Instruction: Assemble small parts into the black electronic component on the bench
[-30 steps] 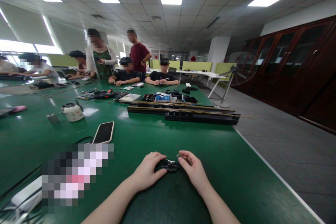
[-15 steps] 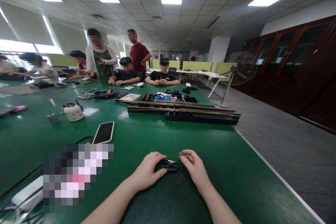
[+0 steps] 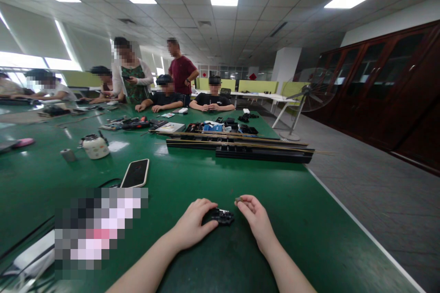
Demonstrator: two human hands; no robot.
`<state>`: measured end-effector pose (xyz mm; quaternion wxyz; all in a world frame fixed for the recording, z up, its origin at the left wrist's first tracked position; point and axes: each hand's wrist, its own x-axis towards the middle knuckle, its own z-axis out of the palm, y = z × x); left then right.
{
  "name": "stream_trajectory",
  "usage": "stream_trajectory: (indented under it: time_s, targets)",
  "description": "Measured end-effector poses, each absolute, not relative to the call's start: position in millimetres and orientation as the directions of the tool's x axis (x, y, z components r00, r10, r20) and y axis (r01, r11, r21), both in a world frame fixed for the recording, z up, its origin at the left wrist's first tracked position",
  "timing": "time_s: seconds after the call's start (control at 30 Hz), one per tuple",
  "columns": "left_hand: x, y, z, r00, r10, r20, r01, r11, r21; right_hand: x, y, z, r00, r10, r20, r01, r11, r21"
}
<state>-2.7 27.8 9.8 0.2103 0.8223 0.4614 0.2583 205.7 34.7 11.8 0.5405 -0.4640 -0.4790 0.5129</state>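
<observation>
A small black part with a shiny metal strip (image 3: 224, 217) lies on the green table (image 3: 192, 178) in front of me. My left hand (image 3: 197, 219) grips its left end between thumb and fingers. Just to the right of it, my right hand (image 3: 251, 210) pinches a small greyish-brown piece (image 3: 238, 200) between thumb and forefinger. That piece is apart from the black part, and its exact kind is too small to make out.
Long black rails (image 3: 264, 153) with thin brass-coloured rods lie across the table ahead. To the left are a phone (image 3: 135, 174), a white pot (image 3: 95, 147) and a grey cylinder (image 3: 68, 154). Tools (image 3: 134, 123) lie farther back, where people sit and stand. A fan (image 3: 305, 94) stands at right.
Almost nothing differs. My right hand has shifted very slightly with the small piece; my left hand stays on the black part.
</observation>
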Motion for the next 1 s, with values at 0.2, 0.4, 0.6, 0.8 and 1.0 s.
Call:
stream_trajectory:
  time_s: [0.2,0.4,0.6,0.8,1.0]
  targets:
    - [-2.7,28.1,10.1,0.439,0.867,0.236,0.650,-0.488,0.583,205.4,33.4,15.1,0.026,0.999,0.031,-0.131,0.034,-0.991]
    - [-3.0,28.4,8.2,0.446,0.858,0.254,0.647,-0.505,0.571,205.0,33.3,15.3,0.035,0.999,0.006,-0.142,0.011,-0.990]
    - [-3.9,29.5,6.1,0.447,0.858,0.252,0.650,-0.505,0.567,205.3,33.5,14.2,0.044,0.999,0.003,-0.156,0.009,-0.988]
    - [-3.8,28.6,7.0,0.448,0.860,0.243,0.649,-0.500,0.574,206.0,33.0,14.9,0.047,0.999,-0.009,-0.158,-0.001,-0.987]
    - [-3.2,28.6,8.2,0.443,0.866,0.233,0.647,-0.488,0.585,206.0,33.4,14.4,0.058,0.998,-0.012,-0.160,-0.003,-0.987]
